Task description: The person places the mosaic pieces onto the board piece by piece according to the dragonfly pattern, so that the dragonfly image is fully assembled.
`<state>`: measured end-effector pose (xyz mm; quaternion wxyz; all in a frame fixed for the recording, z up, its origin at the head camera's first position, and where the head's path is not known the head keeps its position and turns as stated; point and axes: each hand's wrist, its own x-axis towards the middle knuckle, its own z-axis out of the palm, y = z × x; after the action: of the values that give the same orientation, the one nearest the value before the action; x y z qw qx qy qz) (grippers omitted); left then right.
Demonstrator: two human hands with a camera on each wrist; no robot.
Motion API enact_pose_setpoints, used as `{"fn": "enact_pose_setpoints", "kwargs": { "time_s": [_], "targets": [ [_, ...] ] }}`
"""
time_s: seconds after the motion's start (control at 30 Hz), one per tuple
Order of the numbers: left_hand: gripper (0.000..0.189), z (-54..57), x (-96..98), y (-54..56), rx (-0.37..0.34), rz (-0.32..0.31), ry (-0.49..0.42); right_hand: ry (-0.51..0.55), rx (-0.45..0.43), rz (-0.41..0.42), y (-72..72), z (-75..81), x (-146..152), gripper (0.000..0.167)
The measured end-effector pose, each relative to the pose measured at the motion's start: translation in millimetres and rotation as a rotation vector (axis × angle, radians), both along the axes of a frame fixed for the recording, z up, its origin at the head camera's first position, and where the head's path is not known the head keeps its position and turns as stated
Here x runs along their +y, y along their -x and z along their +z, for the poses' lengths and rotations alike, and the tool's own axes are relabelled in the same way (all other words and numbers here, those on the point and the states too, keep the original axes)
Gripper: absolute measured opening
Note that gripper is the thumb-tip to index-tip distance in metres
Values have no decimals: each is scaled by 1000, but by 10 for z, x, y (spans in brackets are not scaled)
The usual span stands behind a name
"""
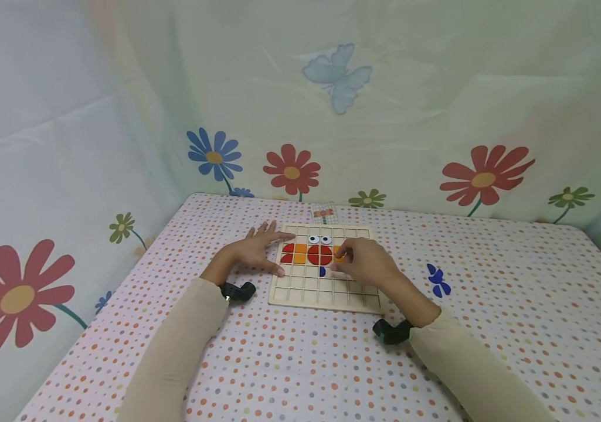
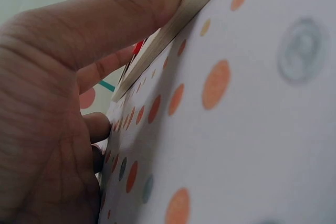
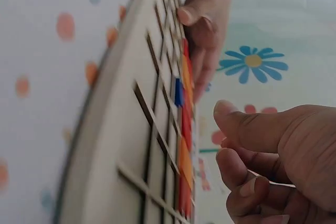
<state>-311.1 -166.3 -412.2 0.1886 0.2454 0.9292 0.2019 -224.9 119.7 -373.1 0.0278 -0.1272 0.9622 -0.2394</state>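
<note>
A wooden grid board [image 1: 300, 296] lies on the table. In it sit red pieces [image 1: 313, 255], orange pieces [image 1: 300, 254], two white eye pieces [image 1: 319, 240] and one blue piece [image 1: 322, 271]. My left hand [image 1: 255, 249] rests at the board's left edge, thumb and forefinger spread along it; in the left wrist view the thumb [image 2: 115, 19] touches the wooden rim. My right hand [image 1: 369, 262] hovers over the board's right half, close to the blue piece. The right wrist view shows its fingers loosely bent and the thumb [image 3: 252, 127] apart, with no piece visible between them.
Several loose blue pieces [image 1: 438, 281] lie right of the board. Behind it is a small card [image 1: 324, 213] with a grid picture. A dotted cloth [image 1: 289, 363] covers the table, and a flowered curtain [image 1: 406, 117] hangs behind. Each wrist wears a black device [image 1: 392, 332].
</note>
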Motion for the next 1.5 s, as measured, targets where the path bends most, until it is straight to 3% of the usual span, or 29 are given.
{"fn": "enact_pose_setpoints", "kwargs": {
  "time_s": [0.13,0.37,0.67,0.77,1.0,1.5],
  "targets": [
    [99,-13,40,13,0,-2,5,-8,15,-32,-56,87,294,18],
    [100,-17,39,29,-6,-12,-3,-53,27,-93,-149,92,963,21],
    [100,-11,-46,28,-6,6,-2,-39,-84,-113,-40,8,1547,25],
    [100,-6,-47,21,-8,-6,-10,-44,-120,-131,-22,-28,1637,27],
    [100,7,-13,15,-5,-19,-20,-89,-86,-156,-33,-87,1721,25],
    [100,-5,-14,16,4,-26,-12,-51,-114,-159,-42,-119,1691,35]
  ]
}}
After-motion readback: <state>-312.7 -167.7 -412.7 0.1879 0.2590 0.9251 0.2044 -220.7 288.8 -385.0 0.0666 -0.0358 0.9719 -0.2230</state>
